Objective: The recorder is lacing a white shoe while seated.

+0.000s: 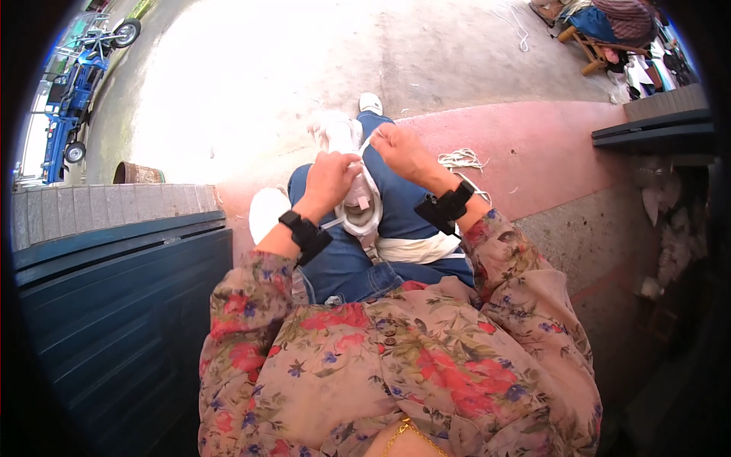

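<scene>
A pale shoe (361,218) rests between my jeans-clad thighs, its opening toward me and its far end washed out by glare. My left hand (329,181) is closed at the shoe's left side, thumb and fingers pinched together; what it grips is hidden. Just right of the shoe, my right hand (402,154) is pinched shut on a thin white shoelace that runs down to the shoe. Across my right thigh lies a bundle of whitish laces (419,247). A loose pile of white laces (461,158) is on the pink floor beyond my right wrist.
Dark blue panels flank me at left (122,282) and right (647,129). A brown basket-like container (138,173) stands beyond the left one. Blue three-wheeled vehicles (72,107) are far left. At the far right, a seated person (624,23) is beside a wooden stool (590,53).
</scene>
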Demonstrator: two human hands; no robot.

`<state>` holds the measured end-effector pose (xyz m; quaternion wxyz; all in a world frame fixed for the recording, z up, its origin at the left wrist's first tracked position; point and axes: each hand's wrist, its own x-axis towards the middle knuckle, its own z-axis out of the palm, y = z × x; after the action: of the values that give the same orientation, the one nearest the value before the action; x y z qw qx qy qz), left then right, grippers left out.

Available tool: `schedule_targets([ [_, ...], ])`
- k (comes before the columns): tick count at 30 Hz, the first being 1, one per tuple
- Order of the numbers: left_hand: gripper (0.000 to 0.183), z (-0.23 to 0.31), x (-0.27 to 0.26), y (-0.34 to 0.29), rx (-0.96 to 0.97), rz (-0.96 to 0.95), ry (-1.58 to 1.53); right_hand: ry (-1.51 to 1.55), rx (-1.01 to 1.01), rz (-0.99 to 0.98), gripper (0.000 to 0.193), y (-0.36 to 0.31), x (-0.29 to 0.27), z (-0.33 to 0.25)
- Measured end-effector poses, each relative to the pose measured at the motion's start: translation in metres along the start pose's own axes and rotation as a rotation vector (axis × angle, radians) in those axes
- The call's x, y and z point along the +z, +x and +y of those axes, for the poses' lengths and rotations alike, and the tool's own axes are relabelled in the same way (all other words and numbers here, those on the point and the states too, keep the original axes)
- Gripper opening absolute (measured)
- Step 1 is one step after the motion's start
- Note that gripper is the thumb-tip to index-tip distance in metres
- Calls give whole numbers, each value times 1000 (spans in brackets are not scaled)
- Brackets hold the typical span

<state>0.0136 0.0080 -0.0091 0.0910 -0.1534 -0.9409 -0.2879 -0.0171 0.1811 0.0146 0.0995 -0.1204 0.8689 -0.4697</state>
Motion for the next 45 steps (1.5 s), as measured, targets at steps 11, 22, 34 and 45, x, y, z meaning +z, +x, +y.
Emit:
schedule_targets([
  [11,16,23,-28,64,-435,-301,-677,53,3,-99,23,-17,28,33],
  [22,14,40,-28,86,-349,-223,-706,-39,0,-110,18,-9,47,17],
  [34,14,24,-38,82,-442,-155,-809,-137,-3,-143,17,-2,47,15],
  [45,17,15,-21,-19,-122,-175,159,-28,-55,-142,14,1,58,13],
])
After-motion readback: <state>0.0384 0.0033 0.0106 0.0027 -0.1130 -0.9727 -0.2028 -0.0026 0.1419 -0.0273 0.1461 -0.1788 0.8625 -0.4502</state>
